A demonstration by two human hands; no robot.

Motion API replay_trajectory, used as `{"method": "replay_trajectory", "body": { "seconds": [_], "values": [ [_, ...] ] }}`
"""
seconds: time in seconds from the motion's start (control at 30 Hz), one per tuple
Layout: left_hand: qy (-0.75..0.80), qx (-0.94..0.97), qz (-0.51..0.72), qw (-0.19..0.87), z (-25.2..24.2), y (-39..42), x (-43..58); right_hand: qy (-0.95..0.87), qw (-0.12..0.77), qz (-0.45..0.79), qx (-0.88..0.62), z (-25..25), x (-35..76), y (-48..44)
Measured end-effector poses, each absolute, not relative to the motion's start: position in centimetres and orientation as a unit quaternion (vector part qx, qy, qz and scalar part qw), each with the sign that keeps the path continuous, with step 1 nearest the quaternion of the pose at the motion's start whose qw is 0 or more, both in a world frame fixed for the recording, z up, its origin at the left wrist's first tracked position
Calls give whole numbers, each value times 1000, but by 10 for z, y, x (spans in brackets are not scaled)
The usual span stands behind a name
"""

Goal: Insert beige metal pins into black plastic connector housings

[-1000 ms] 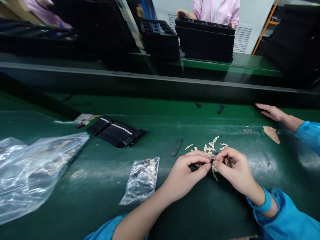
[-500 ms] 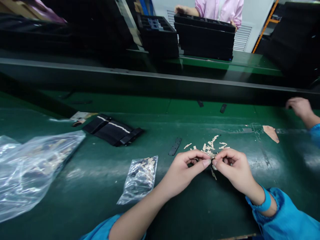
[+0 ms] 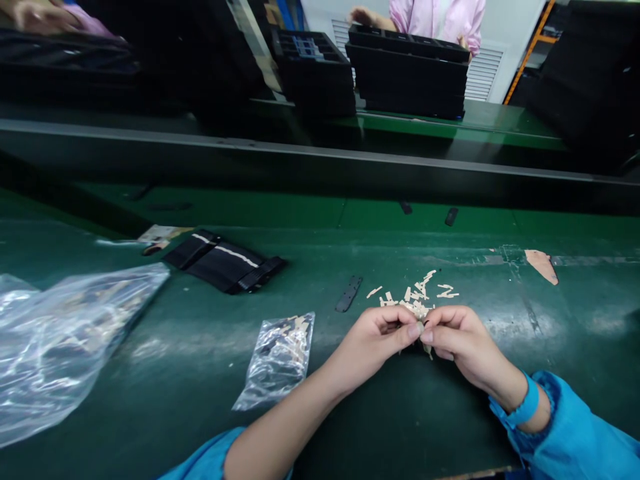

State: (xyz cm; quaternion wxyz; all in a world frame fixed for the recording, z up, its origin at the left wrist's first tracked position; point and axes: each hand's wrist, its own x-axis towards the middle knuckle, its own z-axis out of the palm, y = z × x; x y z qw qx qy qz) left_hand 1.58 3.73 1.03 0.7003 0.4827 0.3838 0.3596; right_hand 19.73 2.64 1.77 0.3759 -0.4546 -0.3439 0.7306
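My left hand (image 3: 383,339) and my right hand (image 3: 460,340) meet fingertip to fingertip over the green table (image 3: 380,420). Each has its thumb and forefinger pinched together. Between them is a tiny piece, mostly covered by the fingers; its kind is not clear. Just beyond the fingertips lies a scattered pile of small beige strips (image 3: 417,293). A flat black part with small holes (image 3: 349,294) rests to the left of the pile. Nearer my left forearm is a small clear plastic bag (image 3: 280,360) with beige and dark pieces inside.
At the left lie a large clear plastic bag (image 3: 75,347) and a bundle of flat black pieces (image 3: 225,260). Small black parts (image 3: 451,216) lie farther back. A dark rail (image 3: 320,163) crosses behind; beyond it, a person in pink stands at stacked black trays (image 3: 407,73).
My hands have shifted slightly, still pinched together, and the right fingers have tilted. Another person's hand at the right edge has left view. At upper left, a co-worker's hand has come into view.
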Motion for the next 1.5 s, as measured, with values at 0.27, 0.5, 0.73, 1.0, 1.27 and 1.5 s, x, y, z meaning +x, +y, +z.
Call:
{"method": "replay_trajectory", "body": {
  "seconds": [0.27,0.5,0.73,1.0,1.27,1.5],
  "values": [
    [415,523,346,659,6,37,17,-339,384,722,-466,17,197,28],
    [555,591,288,511,15,53,-8,-372,404,682,-482,14,204,31],
    [733,581,162,314,16,83,-67,-457,419,583,-526,11,208,35],
    [611,608,212,461,25,48,-26,-468,435,539,-549,9,203,30],
    [444,417,319,726,7,25,15,-457,466,491,-577,9,198,25],
    [425,412,356,723,5,18,23,-473,458,501,-562,12,196,22]
  ]
}}
